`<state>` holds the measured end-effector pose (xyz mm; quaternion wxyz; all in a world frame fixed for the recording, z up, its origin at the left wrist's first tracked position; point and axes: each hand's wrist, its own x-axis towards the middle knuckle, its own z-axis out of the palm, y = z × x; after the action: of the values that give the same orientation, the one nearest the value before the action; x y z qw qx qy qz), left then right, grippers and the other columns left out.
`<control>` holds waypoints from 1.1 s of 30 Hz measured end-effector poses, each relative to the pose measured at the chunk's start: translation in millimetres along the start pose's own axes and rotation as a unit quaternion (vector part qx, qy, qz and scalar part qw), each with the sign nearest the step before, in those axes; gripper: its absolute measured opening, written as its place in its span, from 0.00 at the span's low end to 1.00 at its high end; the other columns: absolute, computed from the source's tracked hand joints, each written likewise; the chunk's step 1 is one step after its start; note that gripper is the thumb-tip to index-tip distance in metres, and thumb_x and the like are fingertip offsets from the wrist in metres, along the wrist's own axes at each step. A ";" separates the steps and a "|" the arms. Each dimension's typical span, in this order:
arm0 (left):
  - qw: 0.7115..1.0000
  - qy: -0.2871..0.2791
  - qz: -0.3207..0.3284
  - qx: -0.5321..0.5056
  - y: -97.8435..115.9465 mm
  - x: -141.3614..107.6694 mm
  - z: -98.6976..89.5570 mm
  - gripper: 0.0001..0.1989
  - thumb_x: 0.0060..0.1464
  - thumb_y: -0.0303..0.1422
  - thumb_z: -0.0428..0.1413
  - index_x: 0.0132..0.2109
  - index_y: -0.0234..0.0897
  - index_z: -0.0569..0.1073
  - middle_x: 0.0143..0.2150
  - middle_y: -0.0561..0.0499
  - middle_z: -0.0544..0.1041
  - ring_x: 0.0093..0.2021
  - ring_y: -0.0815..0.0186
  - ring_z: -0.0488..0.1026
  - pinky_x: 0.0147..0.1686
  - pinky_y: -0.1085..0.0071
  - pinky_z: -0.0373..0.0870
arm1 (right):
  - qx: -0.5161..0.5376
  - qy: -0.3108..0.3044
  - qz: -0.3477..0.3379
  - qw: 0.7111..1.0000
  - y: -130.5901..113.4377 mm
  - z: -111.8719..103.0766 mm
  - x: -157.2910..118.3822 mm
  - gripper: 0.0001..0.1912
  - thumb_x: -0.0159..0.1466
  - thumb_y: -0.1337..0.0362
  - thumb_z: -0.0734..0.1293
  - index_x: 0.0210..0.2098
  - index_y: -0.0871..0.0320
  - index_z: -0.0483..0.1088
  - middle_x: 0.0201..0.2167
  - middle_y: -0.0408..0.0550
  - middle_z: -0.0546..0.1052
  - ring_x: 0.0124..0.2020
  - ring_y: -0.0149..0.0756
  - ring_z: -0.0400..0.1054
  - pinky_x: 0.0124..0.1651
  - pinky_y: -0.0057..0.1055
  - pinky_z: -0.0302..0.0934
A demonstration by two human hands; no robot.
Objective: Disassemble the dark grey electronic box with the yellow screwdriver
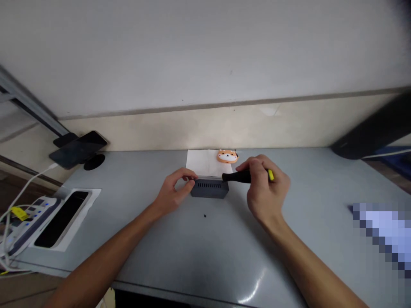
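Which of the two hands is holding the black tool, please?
The right hand grips the black tool; the left hand is at the left end of the dark box.

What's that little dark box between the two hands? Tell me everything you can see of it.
The box is dark grey, long and low, with a matt surface, perhaps plastic or painted metal. A row of narrow slots runs along its upper part. It sits on the grey table, long side facing the viewer. The left hand has its fingertips at its left end; the right hand holds a black tool at its far right corner; exact contact is unclear.
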<state>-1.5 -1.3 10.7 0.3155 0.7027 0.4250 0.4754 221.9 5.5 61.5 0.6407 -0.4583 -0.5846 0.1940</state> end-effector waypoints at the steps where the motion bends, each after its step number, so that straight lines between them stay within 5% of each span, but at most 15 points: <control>1: 1.000 0.002 0.006 0.001 0.1 0.4 -0.1 0.06 0.66 0.34 0.56 0.43 0.40 0.77 0.42 0.48 0.78 0.44 0.63 0.74 0.48 0.64 0.70 | -0.001 -0.001 0.000 1.000 -0.4 0.2 0.0 0.18 0.69 0.63 0.62 0.23 0.56 0.72 0.22 0.42 0.70 0.26 0.30 0.62 0.30 0.30 0.56; 9: 0.994 0.072 0.046 0.066 -7.8 8.8 -9.3 0.04 0.65 0.33 0.57 0.42 0.40 0.77 0.40 0.50 0.78 0.41 0.65 0.73 0.44 0.66 0.70 | 0.068 0.034 0.005 0.997 7.7 -7.3 7.0 0.17 0.64 0.68 0.62 0.19 0.56 0.69 0.19 0.42 0.67 0.23 0.31 0.59 0.28 0.32 0.51; 16: 0.964 0.080 0.064 0.245 -39.1 14.7 -17.1 0.04 0.64 0.32 0.58 0.43 0.40 0.78 0.41 0.49 0.78 0.42 0.63 0.73 0.47 0.63 0.72 | 0.007 -0.226 -0.033 0.974 -0.9 -6.6 -6.1 0.18 0.65 0.67 0.62 0.18 0.57 0.67 0.16 0.39 0.64 0.20 0.28 0.56 0.25 0.30 0.49; 20: 0.951 0.061 0.033 0.302 -44.8 20.3 -16.0 0.06 0.65 0.33 0.57 0.43 0.39 0.79 0.42 0.48 0.77 0.44 0.61 0.74 0.50 0.61 0.72 | -0.020 -0.267 -0.060 0.962 -4.4 -3.6 -10.5 0.18 0.66 0.67 0.62 0.19 0.57 0.66 0.15 0.38 0.64 0.20 0.26 0.54 0.26 0.29 0.50; 26: 0.938 -0.005 0.072 0.339 -47.5 40.4 -12.2 0.07 0.66 0.33 0.57 0.46 0.40 0.80 0.45 0.47 0.77 0.50 0.58 0.73 0.54 0.59 0.70 | -0.031 -0.292 -0.058 0.954 -1.5 -4.0 -9.2 0.18 0.67 0.66 0.62 0.20 0.57 0.66 0.16 0.38 0.65 0.20 0.27 0.54 0.27 0.29 0.50; 33: 0.944 -0.023 0.073 0.320 -64.9 49.3 -8.3 0.07 0.66 0.34 0.58 0.45 0.41 0.80 0.47 0.47 0.76 0.50 0.59 0.72 0.54 0.59 0.69 | 0.002 -0.211 -0.039 0.977 0.9 -9.4 -2.3 0.18 0.66 0.65 0.62 0.19 0.57 0.68 0.17 0.39 0.65 0.21 0.28 0.57 0.27 0.30 0.51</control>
<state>-19.4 71.8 -21.7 0.0479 0.8064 0.4950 0.3199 230.3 0.8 60.4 0.5107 -0.3831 -0.7236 0.2623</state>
